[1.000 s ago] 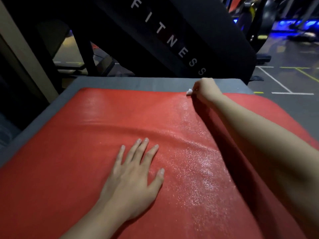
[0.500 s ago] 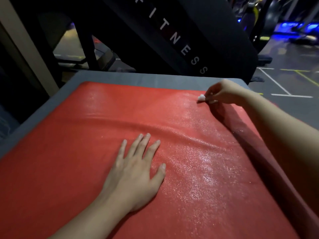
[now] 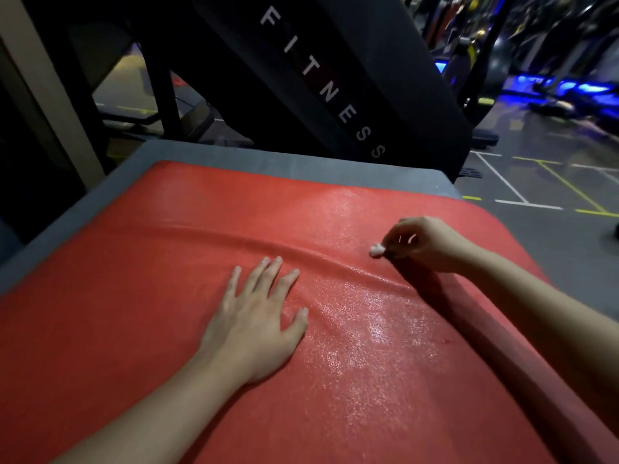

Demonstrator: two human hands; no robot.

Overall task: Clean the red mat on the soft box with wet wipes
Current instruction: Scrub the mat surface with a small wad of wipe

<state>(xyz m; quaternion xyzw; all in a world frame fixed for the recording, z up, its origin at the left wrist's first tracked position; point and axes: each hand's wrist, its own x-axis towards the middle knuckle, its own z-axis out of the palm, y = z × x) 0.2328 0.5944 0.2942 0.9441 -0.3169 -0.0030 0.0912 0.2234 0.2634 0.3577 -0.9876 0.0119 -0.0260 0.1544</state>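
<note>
One red mat [image 3: 167, 296], one soft box [image 3: 234, 159], one wet wipe [image 3: 376, 251].
Left hand [image 3: 258, 326] flat mid-mat, fingers straight; right hand [image 3: 425, 244] pinching the balled wipe.

- One wide-angle view from the person's head, facing forward and down, close above the red mat [image 3: 117, 329].
- Beyond the mat's far edge, gym floor [image 3: 542, 152] fills the upper right.

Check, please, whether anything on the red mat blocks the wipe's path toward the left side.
The left hand lies flat mid-mat, and a raised fold crosses the red mat beside the wet wipe that the right hand pinches.
</note>
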